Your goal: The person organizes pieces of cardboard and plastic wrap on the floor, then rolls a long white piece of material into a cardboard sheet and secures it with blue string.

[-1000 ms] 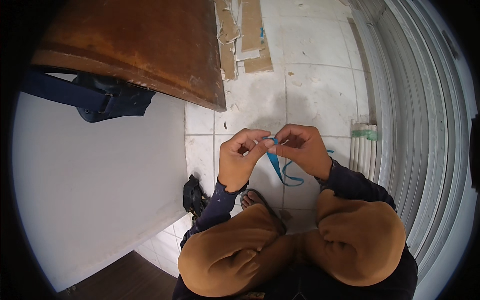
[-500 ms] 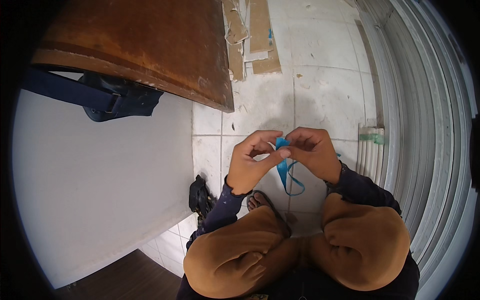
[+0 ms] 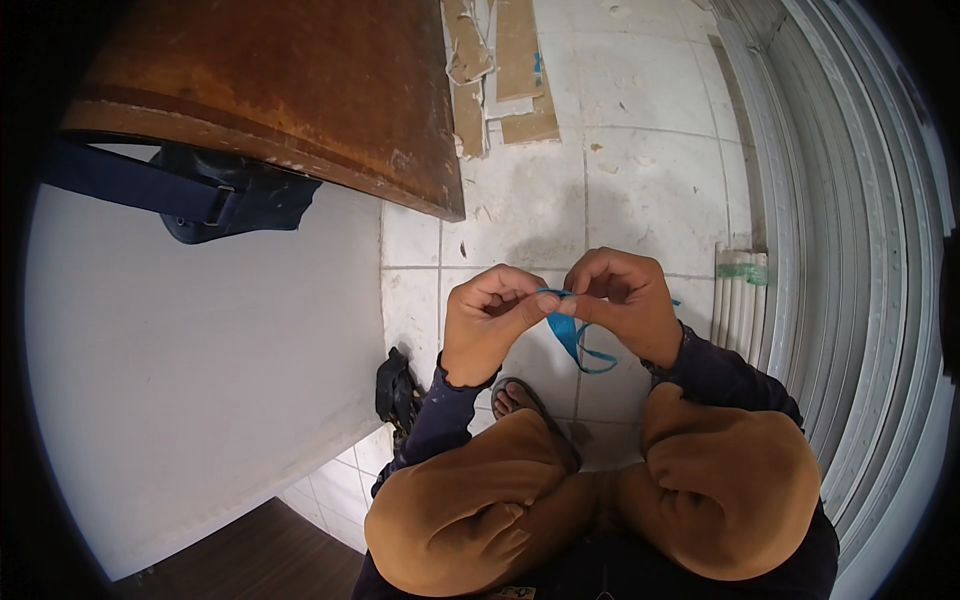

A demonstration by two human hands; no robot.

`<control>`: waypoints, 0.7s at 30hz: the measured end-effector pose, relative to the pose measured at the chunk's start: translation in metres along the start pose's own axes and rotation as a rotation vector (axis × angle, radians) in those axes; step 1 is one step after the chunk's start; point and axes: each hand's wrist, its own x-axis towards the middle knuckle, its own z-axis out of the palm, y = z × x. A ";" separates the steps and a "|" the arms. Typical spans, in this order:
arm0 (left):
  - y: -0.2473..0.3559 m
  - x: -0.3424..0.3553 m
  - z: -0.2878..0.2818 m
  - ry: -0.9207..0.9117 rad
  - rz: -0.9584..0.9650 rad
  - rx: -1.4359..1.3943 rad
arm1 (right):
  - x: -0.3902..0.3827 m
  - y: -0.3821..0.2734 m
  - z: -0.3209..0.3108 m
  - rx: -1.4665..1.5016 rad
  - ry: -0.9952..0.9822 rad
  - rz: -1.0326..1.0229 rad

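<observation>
A thin, shiny blue strip, which looks like plastic, hangs between my two hands above the tiled floor. My left hand pinches its upper edge between thumb and fingers. Close beside it, thumb tip near thumb tip, my right hand grips the same edge. Below the fingers the strip widens, tapers down and loops into a narrow tail toward the right. A small blue end pokes out past my right wrist. The fingertips cover part of the top edge.
A brown wooden panel juts in at upper left, with a dark blue strapped bag under it. Cardboard pieces lie on the far floor. Bundled white strips stand by metal tracks at right. A black bag lies left of my foot.
My hands have drawn the strip's top edge out sideways, the left hand shifting slightly left. The upright blue end between the fingers has folded down, and the hanging loop has risen and swung right.
</observation>
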 end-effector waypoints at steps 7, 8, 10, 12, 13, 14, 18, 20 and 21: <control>0.015 -0.003 0.005 -0.033 0.129 0.161 | 0.000 -0.010 0.004 0.014 -0.013 -0.046; 0.016 -0.003 0.004 -0.044 0.129 0.166 | 0.000 -0.010 0.005 0.044 0.007 -0.009; 0.013 -0.003 0.005 -0.036 0.063 0.146 | -0.002 -0.012 0.004 0.068 0.034 0.037; 0.011 -0.003 0.005 -0.027 0.000 0.130 | -0.001 -0.013 0.003 -0.019 0.035 0.068; 0.010 -0.003 0.005 -0.024 0.028 0.144 | -0.001 -0.013 0.002 -0.017 0.034 0.069; 0.010 -0.003 0.005 -0.022 0.057 0.158 | -0.002 -0.012 0.002 -0.032 0.030 0.045; 0.009 -0.002 0.008 0.051 0.031 0.128 | -0.001 -0.013 0.004 -0.036 0.048 0.019; 0.006 -0.001 0.005 0.054 -0.004 0.021 | -0.001 -0.014 0.003 -0.035 0.049 0.041; 0.006 0.000 0.006 0.053 -0.004 0.020 | -0.001 -0.015 0.002 -0.037 0.051 0.060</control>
